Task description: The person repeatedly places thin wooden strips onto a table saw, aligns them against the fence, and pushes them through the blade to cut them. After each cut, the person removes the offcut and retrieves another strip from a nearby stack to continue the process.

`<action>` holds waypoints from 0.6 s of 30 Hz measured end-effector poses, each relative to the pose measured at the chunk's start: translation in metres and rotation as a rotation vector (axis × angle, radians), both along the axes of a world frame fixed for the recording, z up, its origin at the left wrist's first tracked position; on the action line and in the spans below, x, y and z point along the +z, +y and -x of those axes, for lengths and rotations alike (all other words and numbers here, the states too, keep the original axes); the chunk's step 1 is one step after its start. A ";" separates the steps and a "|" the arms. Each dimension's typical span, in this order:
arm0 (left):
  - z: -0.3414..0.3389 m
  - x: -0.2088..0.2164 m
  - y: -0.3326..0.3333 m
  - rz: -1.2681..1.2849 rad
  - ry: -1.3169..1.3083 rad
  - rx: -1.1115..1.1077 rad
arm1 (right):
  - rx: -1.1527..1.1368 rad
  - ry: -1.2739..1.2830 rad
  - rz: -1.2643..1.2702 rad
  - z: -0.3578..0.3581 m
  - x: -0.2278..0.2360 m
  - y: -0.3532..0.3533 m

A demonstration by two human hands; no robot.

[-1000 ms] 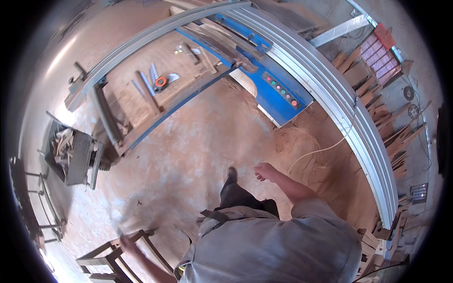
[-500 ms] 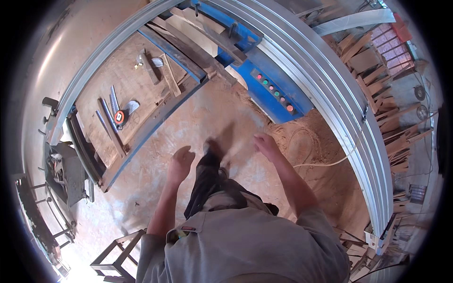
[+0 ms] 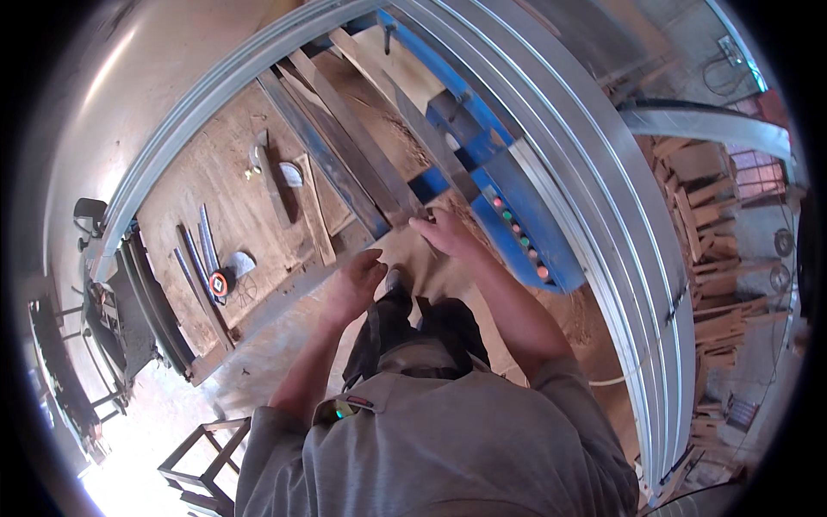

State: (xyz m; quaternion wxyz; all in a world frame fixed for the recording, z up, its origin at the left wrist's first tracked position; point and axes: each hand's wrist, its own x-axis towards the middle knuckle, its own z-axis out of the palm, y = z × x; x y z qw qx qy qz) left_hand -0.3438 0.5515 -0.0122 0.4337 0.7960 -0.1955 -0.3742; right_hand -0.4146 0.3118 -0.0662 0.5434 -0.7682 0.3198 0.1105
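My right hand [image 3: 446,233] reaches to the near end of a long dark wooden strip [image 3: 349,125]. Its fingers are drawn together, and whether they touch or pinch the wood is hidden. My left hand [image 3: 356,286] is in the air beside the blue-edged worktable [image 3: 164,207], fingers curled, with nothing seen in it. Another narrow wooden piece [image 3: 323,155] lies alongside the strip. To their right stands a blue machine [image 3: 525,228] with a row of coloured push buttons. A board [image 3: 405,73] rests at the machine's far part.
On the worktable lie an orange tape measure [image 3: 221,283], blue rulers [image 3: 207,237], a dark wooden-bodied tool [image 3: 274,185] and a thin slat [image 3: 313,207]. A ribbed metal rail [image 3: 620,233] curves along the right. Wood offcuts [image 3: 719,258] are piled beyond it. A frame stand [image 3: 207,465] stands lower left.
I have moved forward, so the machine and wooden strips sit nearer. Both hands have come closer together, and the right has gone up-left to the strip's end.
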 end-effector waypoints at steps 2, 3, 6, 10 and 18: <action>-0.009 -0.012 -0.003 0.070 -0.035 0.066 | -0.035 -0.035 -0.308 -0.012 0.014 0.001; -0.015 -0.023 -0.004 0.086 -0.109 0.066 | -0.141 0.042 -0.531 -0.016 0.028 0.002; -0.028 -0.031 -0.023 0.053 -0.188 0.076 | 0.073 -0.081 -0.408 -0.010 0.016 -0.011; -0.040 0.012 -0.068 0.046 -0.204 0.246 | 0.078 -0.056 -0.462 0.020 0.061 -0.045; -0.074 0.108 -0.173 -0.213 -0.956 0.073 | 0.452 0.010 0.438 0.149 0.140 -0.210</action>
